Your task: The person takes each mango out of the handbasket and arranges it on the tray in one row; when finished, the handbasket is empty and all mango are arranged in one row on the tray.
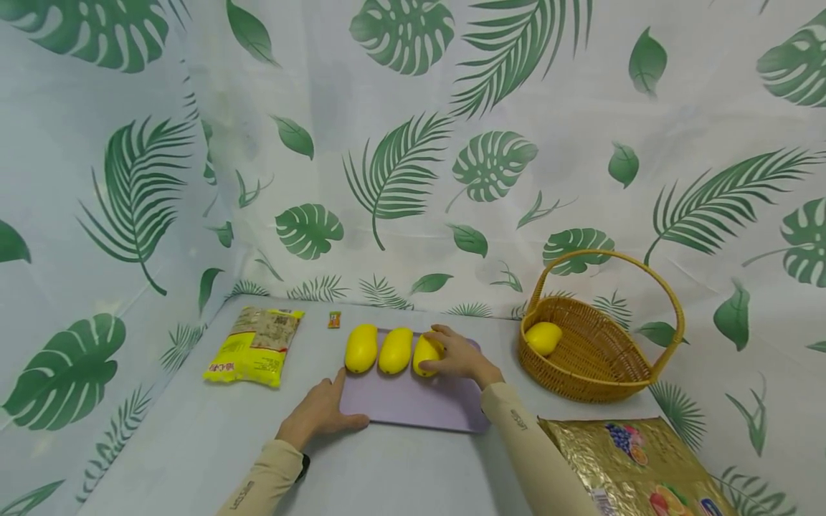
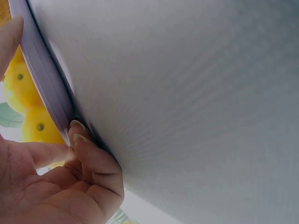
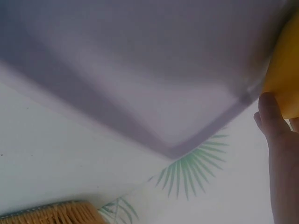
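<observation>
A lilac tray (image 1: 413,405) lies on the table, with three yellow mangoes side by side along its far part: a left mango (image 1: 361,349), a middle mango (image 1: 396,351) and a right mango (image 1: 424,356). My right hand (image 1: 454,356) grips the right mango, fingers over its far end and thumb at its near side. The same mango (image 3: 286,70) shows at the edge of the right wrist view. My left hand (image 1: 325,408) holds the tray at its near left corner. In the left wrist view its fingers (image 2: 100,168) curl against the tray's rim (image 2: 49,79).
A wicker basket (image 1: 581,387) with a tall handle stands at the right, one more mango (image 1: 543,337) inside. Nearer lies a gold fruit-printed bag (image 1: 635,466). At the left are a yellow food packet (image 1: 254,347) and a small wrapped snack (image 1: 333,319). Leaf-patterned cloth rises behind.
</observation>
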Demonstrator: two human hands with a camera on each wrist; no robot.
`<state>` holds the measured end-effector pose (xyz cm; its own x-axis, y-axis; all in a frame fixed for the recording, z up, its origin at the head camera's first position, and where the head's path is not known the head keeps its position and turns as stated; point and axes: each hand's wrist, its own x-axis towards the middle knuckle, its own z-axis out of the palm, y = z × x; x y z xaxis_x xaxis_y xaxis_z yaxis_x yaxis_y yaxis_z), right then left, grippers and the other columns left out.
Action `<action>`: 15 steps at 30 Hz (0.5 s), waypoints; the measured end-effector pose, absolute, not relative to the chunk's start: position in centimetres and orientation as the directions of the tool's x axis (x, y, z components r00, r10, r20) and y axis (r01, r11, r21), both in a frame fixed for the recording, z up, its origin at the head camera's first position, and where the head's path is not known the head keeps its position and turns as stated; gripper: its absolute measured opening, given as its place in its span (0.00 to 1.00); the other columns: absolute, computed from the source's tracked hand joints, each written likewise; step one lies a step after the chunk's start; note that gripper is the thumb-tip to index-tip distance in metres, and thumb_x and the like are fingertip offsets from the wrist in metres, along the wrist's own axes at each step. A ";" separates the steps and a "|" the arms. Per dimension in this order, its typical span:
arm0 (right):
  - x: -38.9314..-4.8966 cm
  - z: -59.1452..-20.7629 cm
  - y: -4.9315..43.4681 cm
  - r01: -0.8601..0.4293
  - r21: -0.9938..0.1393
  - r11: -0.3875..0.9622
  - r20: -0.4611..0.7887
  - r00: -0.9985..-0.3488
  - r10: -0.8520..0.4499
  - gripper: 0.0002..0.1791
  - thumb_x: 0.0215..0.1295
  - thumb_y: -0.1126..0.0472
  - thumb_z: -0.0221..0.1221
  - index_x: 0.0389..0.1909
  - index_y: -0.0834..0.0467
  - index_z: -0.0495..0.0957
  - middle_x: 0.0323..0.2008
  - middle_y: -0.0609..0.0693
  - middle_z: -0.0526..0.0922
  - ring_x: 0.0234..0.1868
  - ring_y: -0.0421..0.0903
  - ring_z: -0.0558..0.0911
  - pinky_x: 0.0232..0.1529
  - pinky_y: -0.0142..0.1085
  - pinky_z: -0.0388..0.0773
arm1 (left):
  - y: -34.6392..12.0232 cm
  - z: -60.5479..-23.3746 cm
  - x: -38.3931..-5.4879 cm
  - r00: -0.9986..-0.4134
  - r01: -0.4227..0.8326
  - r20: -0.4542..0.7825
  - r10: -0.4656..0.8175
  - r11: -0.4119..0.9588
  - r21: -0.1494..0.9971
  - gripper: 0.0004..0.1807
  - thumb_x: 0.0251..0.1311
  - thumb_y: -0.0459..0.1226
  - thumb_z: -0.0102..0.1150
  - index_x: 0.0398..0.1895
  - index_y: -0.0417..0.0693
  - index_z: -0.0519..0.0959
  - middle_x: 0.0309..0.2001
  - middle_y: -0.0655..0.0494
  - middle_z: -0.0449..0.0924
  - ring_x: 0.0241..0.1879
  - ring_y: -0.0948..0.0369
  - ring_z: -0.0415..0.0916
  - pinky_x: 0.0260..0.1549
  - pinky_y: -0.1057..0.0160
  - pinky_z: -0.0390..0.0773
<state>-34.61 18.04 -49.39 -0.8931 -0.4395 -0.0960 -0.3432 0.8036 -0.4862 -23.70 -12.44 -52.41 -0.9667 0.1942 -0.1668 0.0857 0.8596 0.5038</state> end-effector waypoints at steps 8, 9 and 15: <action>-34.5 -49.4 18.0 -0.362 -0.471 0.805 -0.097 -0.886 -0.454 0.41 0.59 0.38 0.65 0.72 0.51 0.69 0.79 0.56 0.57 0.77 0.61 0.62 0.73 0.59 0.65 | -12.5 -52.6 -23.9 -0.965 0.099 -0.164 0.204 0.865 0.492 0.65 0.45 0.63 0.73 0.76 0.33 0.54 0.62 0.25 0.71 0.60 0.39 0.75 0.61 0.42 0.75; -34.5 -49.4 18.0 -0.360 -0.472 0.805 -0.096 -0.886 -0.453 0.42 0.59 0.38 0.65 0.72 0.51 0.69 0.79 0.56 0.57 0.77 0.60 0.62 0.72 0.59 0.65 | -12.5 -52.6 -23.9 -0.964 0.096 -0.170 0.203 0.867 0.489 0.65 0.46 0.64 0.73 0.77 0.33 0.54 0.63 0.25 0.71 0.61 0.39 0.74 0.61 0.42 0.74; -34.4 -49.5 18.2 -0.340 -0.486 0.805 -0.105 -0.892 -0.440 0.42 0.59 0.38 0.65 0.72 0.50 0.68 0.80 0.55 0.55 0.78 0.60 0.60 0.73 0.60 0.63 | -12.5 -52.7 -24.0 -0.963 0.097 -0.173 0.206 0.866 0.490 0.65 0.46 0.64 0.73 0.77 0.33 0.54 0.63 0.25 0.71 0.61 0.39 0.74 0.62 0.42 0.74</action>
<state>-34.36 18.21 -49.50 -0.8917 -0.4403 -0.1048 -0.3403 0.8049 -0.4862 -23.95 -12.55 -52.70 -0.9631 0.2060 -0.1734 0.0969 0.8661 0.4904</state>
